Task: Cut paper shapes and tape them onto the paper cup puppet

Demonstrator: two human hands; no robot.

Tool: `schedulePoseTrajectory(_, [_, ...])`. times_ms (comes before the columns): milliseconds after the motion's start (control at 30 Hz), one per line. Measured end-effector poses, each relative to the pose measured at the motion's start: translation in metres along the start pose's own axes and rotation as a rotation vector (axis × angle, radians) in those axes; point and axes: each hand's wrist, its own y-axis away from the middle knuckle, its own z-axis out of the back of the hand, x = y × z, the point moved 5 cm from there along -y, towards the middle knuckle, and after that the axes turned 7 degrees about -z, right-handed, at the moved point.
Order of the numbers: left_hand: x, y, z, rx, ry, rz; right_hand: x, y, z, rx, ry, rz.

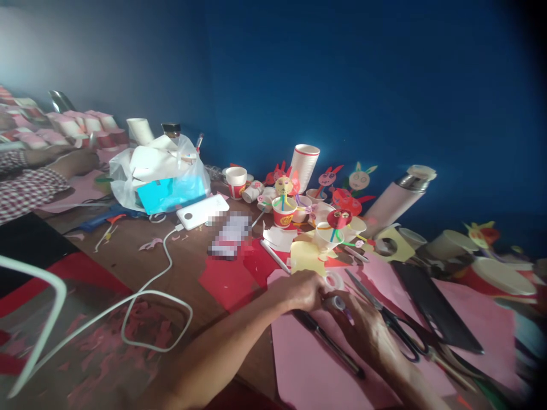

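My left hand (pixel 305 289) is closed, its fingertips meeting my right hand over the pink paper (pixel 307 364). What its fingers hold, if anything, is hidden. My right hand (pixel 361 322) is closed around a small white-and-purple pen-like thing (pixel 339 306). Just beyond the fingers lies a clear roll of tape (pixel 334 280). A yellow paper piece (pixel 306 257) is behind my left hand. Under my wrists rests a dark, slim tool (pixel 329 341), its kind unclear. Black-handled scissors (pixel 395 324) lie to the right of my right hand.
Paper cups with animal cut-outs on straws, one a red cup (pixel 284 213), stand along the blue wall. A flask (pixel 401 196) leans behind them. Left are a power bank (pixel 203 212) with a white cable, a plastic bag (pixel 123 176), a glue gun (pixel 100 219), and another person's hands (pixel 79 162).
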Motion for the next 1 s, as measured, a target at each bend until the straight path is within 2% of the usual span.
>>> schedulePoseTrajectory(133, [0.003,0.002,0.006,-0.066,-0.093,0.07,0.001,0.0,0.001,0.016,0.004,-0.031])
schedulePoseTrajectory(267, [0.004,0.003,0.005,-0.061,-0.137,0.114,-0.005,0.001,0.001,0.03,-0.049,-0.086])
schedulePoseTrajectory(400, [0.006,0.002,0.002,-0.007,-0.133,0.176,-0.014,0.001,0.012,-0.062,-0.157,-0.213])
schedulePoseTrajectory(500, [0.004,0.001,0.004,0.038,-0.106,0.159,-0.015,0.0,0.025,-0.147,-0.149,-0.254])
schedulePoseTrajectory(633, [0.001,-0.002,0.008,0.028,-0.116,0.112,-0.009,-0.002,0.032,-0.154,-0.114,-0.24])
schedulePoseTrajectory(833, [0.006,-0.003,0.004,-0.009,-0.128,0.116,0.0,-0.003,0.017,-0.09,-0.084,-0.11])
schedulePoseTrajectory(1000, [0.008,-0.002,0.001,-0.001,-0.078,0.138,-0.002,-0.003,-0.002,0.041,-0.021,-0.064])
